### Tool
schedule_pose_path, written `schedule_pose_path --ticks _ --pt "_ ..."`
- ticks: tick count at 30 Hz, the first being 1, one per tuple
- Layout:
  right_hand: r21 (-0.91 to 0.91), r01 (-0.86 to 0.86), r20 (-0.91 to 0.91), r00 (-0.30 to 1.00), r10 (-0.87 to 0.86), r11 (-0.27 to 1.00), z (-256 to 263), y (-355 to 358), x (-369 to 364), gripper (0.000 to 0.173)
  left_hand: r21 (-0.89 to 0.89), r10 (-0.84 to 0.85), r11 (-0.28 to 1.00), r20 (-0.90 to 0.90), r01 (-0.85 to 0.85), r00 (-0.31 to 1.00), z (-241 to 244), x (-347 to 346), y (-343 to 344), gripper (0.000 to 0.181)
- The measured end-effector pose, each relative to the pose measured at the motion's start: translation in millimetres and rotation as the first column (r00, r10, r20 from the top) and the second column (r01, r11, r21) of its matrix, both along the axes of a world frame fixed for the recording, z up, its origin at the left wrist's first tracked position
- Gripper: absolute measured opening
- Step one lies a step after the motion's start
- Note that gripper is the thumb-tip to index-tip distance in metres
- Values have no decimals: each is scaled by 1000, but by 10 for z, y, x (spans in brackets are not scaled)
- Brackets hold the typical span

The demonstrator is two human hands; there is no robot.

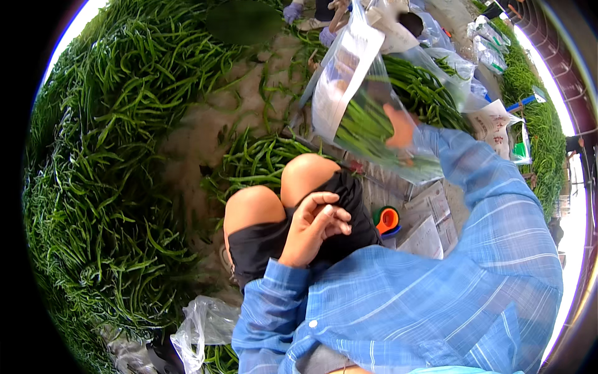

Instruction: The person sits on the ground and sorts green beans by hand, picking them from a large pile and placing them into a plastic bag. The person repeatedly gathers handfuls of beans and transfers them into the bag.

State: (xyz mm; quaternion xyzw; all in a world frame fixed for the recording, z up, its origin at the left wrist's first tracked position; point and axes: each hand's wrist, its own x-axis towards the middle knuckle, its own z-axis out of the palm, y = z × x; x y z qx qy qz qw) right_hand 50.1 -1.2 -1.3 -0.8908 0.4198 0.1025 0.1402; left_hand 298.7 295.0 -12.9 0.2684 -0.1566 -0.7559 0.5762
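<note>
My left hand (317,226) hovers over my lap, fingers loosely curled and apart, holding nothing. Out to the right, my right hand (401,126) is on a clear plastic bag (327,112) with a white strip across it. Long green peppers (362,124) lie lengthwise inside this bag, blurred. My right thumb shows through or beside the film, while part of the fingers is hard to make out. Beyond that hand, more long green peppers (420,86) are bunched on other plastic bags. Loose green peppers (266,156) lie just ahead of my knees.
A large heap of green peppers (117,154) fills the left. An orange tape roll (387,219) and printed sheets (430,219) lie by my right thigh. Another person's gloved hand (293,12) is at the top. A crumpled clear bag (210,318) sits at lower left.
</note>
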Motion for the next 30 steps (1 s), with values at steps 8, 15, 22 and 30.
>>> schedule_pose_path --ticks 8,15,22,30 --pt "56 -294 12 956 294 954 -616 -264 -399 115 -21 24 999 4 -24 1000 3 -40 -114 23" --pt "588 -7 178 977 -120 809 -261 -371 -106 87 -58 76 995 21 -75 997 15 -45 -110 23" --pt "506 76 276 930 -244 859 606 118 -239 69 -102 42 994 -58 -48 997 -70 -167 -154 23" --pt "38 636 563 623 -542 771 905 -294 -2052 77 -123 60 990 -32 -63 998 -3 -246 -88 23"
